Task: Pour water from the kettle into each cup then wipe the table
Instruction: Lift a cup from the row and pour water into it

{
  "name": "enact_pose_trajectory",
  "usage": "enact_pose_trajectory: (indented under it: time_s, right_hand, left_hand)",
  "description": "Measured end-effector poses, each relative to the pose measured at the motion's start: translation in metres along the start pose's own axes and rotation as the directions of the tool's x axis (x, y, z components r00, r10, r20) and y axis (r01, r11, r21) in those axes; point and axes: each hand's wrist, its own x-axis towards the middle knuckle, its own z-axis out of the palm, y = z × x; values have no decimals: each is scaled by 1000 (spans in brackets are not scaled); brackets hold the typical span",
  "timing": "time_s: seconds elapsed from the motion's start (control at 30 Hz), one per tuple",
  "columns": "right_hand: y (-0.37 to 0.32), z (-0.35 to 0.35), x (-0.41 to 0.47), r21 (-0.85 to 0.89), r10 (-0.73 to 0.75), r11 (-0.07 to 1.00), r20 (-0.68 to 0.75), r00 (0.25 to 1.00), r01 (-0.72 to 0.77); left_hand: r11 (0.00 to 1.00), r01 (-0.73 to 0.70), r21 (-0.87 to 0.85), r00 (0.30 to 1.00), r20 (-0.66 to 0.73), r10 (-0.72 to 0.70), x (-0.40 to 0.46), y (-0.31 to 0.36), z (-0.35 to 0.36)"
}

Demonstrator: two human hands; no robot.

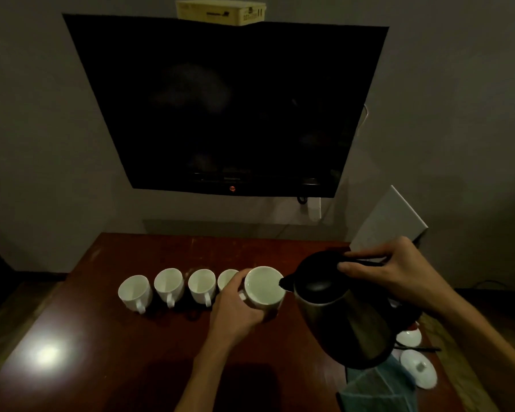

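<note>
right hand (399,270) curled round black handle of tilted steel kettle (344,316), spout over cup rim | left hand (238,304) grips white ceramic cup (263,288) lifted above dark red wooden table (107,337) | four white cups (168,285) in row left | blue cloth (378,388) under kettle
</note>
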Motion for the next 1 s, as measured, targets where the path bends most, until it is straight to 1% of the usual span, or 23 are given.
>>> enact_pose_trajectory:
  time_s: [0.2, 0.37, 0.6, 1.0]
  right_hand:
    - [-4, 0, 0, 1, -9, 1000, 7, 1000, 9]
    - [-4, 1, -1, 7, -8, 1000, 2, 1000, 8]
    - [-3, -2, 0, 11, -13, 1000, -18, 1000, 13]
    - [-4, -2, 4, 22, -3, 1000, 0, 1000, 3]
  left_hand:
    - [1000, 5, 3, 1000, -17, -5, 0, 1, 2]
    - [1000, 3, 8, 1000, 11, -3, 4, 5, 2]
    - [1000, 4, 9, 1000, 1, -4, 6, 6, 2]
    - [1000, 19, -5, 1000, 4, -19, 6, 6, 3]
